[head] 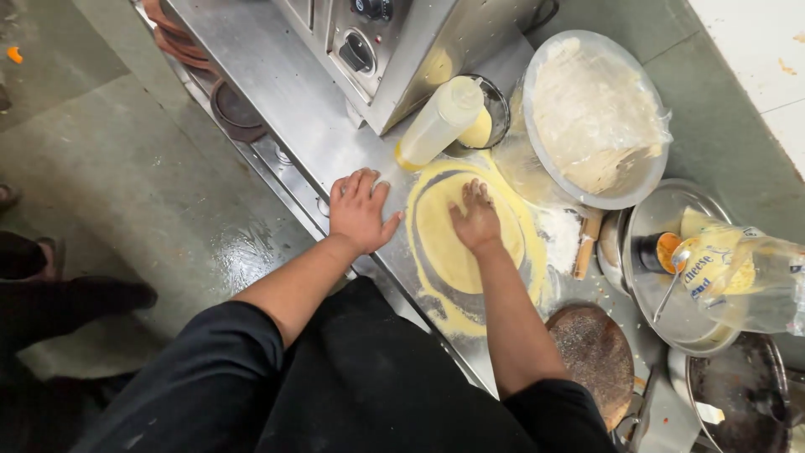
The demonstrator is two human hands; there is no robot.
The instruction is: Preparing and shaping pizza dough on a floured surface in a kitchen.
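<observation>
A flat round of yellow dough lies on a flour-dusted patch of the steel counter. My right hand presses down on the dough's upper part, fingers together and flat. My left hand rests palm down on the bare counter just left of the dough, fingers spread, holding nothing. A wooden rolling pin lies to the right of the dough, partly under a bowl.
A squeeze bottle lies behind the dough, next to a small bowl. A large plastic-covered bowl of dough sits at the back right. Steel pans, a plastic bag, a round dark pan and an oven crowd the counter.
</observation>
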